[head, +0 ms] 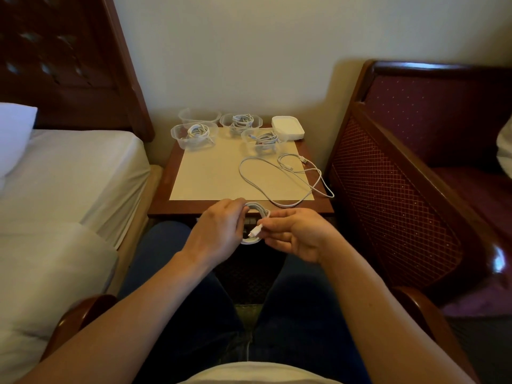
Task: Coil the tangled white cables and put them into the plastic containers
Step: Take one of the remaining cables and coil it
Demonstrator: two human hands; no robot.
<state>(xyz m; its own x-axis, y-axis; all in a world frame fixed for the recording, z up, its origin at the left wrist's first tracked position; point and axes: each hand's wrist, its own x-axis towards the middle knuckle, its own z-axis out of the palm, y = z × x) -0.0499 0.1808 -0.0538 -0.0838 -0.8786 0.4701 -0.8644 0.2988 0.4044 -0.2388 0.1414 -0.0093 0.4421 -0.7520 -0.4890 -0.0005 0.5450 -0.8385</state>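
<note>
While our left hand (219, 225) grips the coiled cable (256, 214) above the tabletop (210, 173) edge, right-hand fingers (277, 221) pinch its plug (255, 231). Farther right, one loose cable (285, 176) sprawls near four containers (194, 135).

I'm looking into a bedroom, quite likely a hotel room. A bed (69, 173) with white sheets, a pillow (13, 134) and a dark carved wooden headboard (69, 65) stands on my left. A small wooden bedside counter (163, 189) sits against a plain cream wall (277, 51), and a burgundy upholstered armchair (415, 176) stands on my right.
</note>
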